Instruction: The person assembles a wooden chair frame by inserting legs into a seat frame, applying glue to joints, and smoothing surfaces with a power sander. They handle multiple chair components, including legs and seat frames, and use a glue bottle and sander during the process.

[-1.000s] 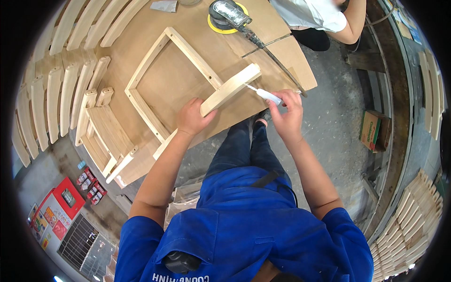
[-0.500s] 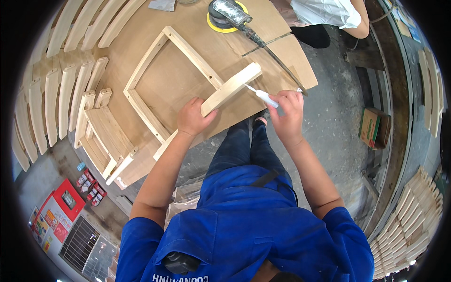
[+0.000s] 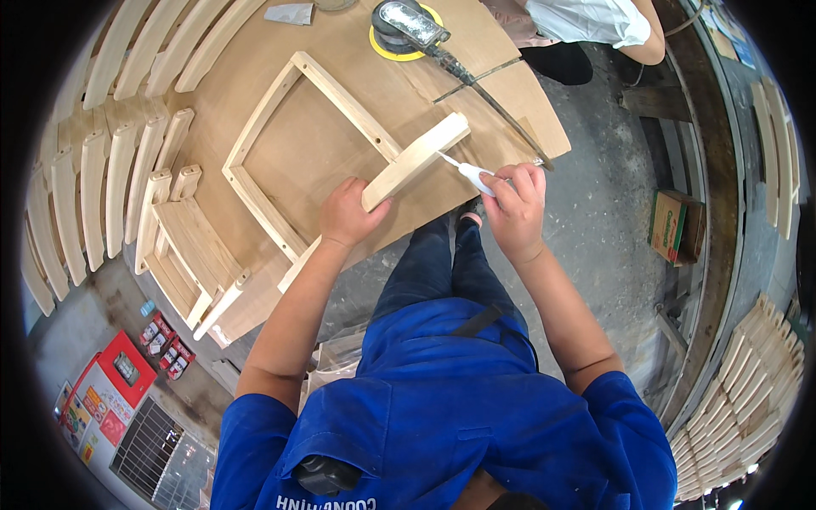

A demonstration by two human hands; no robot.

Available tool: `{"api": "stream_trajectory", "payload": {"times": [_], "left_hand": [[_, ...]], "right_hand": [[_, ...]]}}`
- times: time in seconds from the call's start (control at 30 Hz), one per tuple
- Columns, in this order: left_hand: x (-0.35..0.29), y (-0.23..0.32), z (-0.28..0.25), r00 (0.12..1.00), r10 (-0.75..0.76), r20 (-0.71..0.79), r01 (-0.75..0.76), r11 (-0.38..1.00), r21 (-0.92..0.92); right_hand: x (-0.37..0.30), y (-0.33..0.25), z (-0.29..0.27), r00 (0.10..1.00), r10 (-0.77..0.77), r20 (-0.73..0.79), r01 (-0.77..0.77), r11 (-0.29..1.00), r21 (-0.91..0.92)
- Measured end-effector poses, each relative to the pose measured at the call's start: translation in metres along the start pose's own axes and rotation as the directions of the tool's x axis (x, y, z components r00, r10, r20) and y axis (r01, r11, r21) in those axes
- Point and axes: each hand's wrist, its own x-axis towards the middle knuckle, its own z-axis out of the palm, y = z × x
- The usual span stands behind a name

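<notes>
A pale wooden chair frame (image 3: 347, 104) lies on the brown board-topped table, with a thicker wooden leg (image 3: 416, 160) along its near right side. My left hand (image 3: 351, 211) is closed round the near end of that leg. In my right hand (image 3: 517, 208) is a small white glue bottle (image 3: 478, 178) with a long thin nozzle, pinched between thumb and fingers. The nozzle points up and left, its tip at the right face of the leg; whether it touches the wood or enters a hole, I cannot tell.
An orbital sander (image 3: 408, 30) with a yellow rim rests at the table's far side, its hose (image 3: 501, 115) running to the right edge. Several curved slats (image 3: 123, 183) and a small assembled wooden frame (image 3: 191, 242) stand at left. Another person's arm (image 3: 650, 38) shows at far right.
The glue bottle and my right hand have shifted very slightly left. My left hand keeps its hold on the leg, and the whole view has drifted a little.
</notes>
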Motion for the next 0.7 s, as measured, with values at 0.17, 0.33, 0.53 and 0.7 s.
{"api": "stream_trajectory", "payload": {"times": [0.17, 0.33, 0.53, 0.7], "left_hand": [[-0.0005, 0.0, 0.0001, 1.0, -0.008, 0.003, 0.008, 1.0, -0.003], [0.0002, 0.0006, -0.0004, 1.0, -0.005, -0.001, 0.005, 1.0, 0.017], [-0.0017, 0.0015, -0.0006, 1.0, -0.012, 0.002, 0.012, 1.0, 0.007], [-0.009, 0.0015, -0.0011, 1.0, -0.001, -0.002, 0.001, 1.0, -0.002]], "right_hand": [[0.0002, -0.0009, -0.0009, 1.0, 0.005, 0.006, -0.005, 1.0, 0.001], [0.0009, -0.0003, -0.0005, 1.0, -0.002, 0.007, 0.002, 1.0, -0.003], [-0.0002, -0.0022, -0.0022, 1.0, 0.006, 0.006, -0.006, 1.0, 0.01], [-0.0027, -0.0055, -0.0035, 1.0, 0.01, -0.004, -0.01, 1.0, 0.019]]}}
